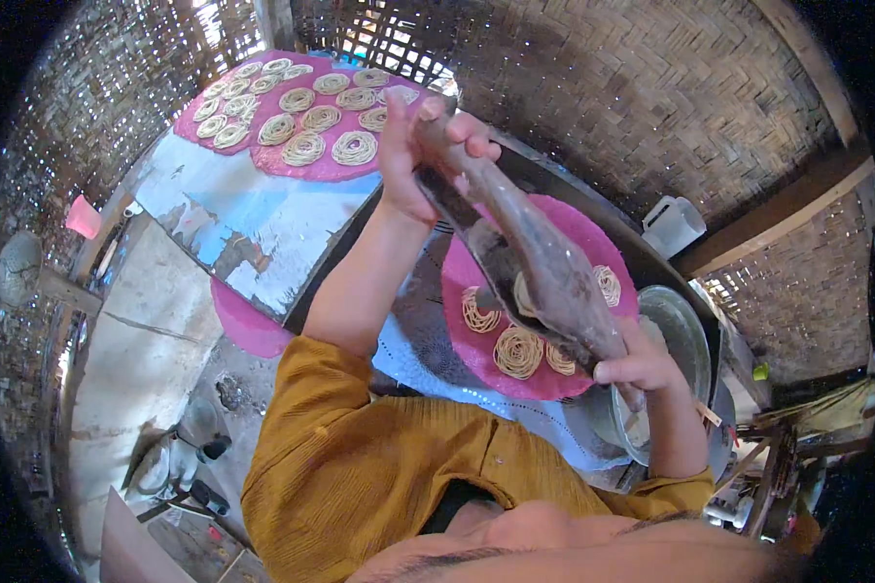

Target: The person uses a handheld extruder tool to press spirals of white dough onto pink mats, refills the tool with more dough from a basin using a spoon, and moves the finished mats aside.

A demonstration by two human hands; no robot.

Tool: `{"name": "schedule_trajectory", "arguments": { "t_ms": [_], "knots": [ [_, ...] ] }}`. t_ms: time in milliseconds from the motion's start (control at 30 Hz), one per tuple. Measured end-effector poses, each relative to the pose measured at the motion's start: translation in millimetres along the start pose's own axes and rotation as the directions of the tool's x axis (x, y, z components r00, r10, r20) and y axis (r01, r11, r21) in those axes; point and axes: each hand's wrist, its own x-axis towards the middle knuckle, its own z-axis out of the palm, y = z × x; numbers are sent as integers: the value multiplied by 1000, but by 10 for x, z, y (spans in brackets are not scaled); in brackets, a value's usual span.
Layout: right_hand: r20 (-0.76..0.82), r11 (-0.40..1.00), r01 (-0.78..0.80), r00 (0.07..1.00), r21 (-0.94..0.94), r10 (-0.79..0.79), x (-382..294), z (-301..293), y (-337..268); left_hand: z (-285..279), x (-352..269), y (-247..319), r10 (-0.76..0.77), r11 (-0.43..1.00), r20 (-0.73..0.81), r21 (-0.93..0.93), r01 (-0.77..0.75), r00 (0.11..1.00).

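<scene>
A long, dark, worn two-part hand press [547,255], wooden-looking, is held slantwise above a round pink mat [474,361]. My left hand [415,157] grips its upper end, with the thumb up along one side. Around its lower end, near a large basin [674,321], my right hand [645,357] is closed. On the mat lie several coiled nests of pale strands, one whole nest [518,353] near the front and another [607,285] at the right. An open loop of strands [480,312] lies at the left. The press hides part of the mat and of the nests.
At the upper left, pink mats [270,157] bearing several pale nests rest on a worn white and blue board [262,211]. Another pink mat [248,321] shows below the board. A translucent plastic jug [674,226] stands at the right by the woven wall [627,95].
</scene>
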Motion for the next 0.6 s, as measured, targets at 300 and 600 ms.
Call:
{"name": "schedule_trajectory", "arguments": {
  "t_ms": [300,600],
  "knots": [
    [-61,987,43,997,-156,-53,-314,-61,-147,143,-12,-250,16,1000,32,0,-16,999],
    [-49,976,143,987,-165,-153,-124,92,-179,313,-15,40,-23,985,137,170,-1,990]
  ]
}}
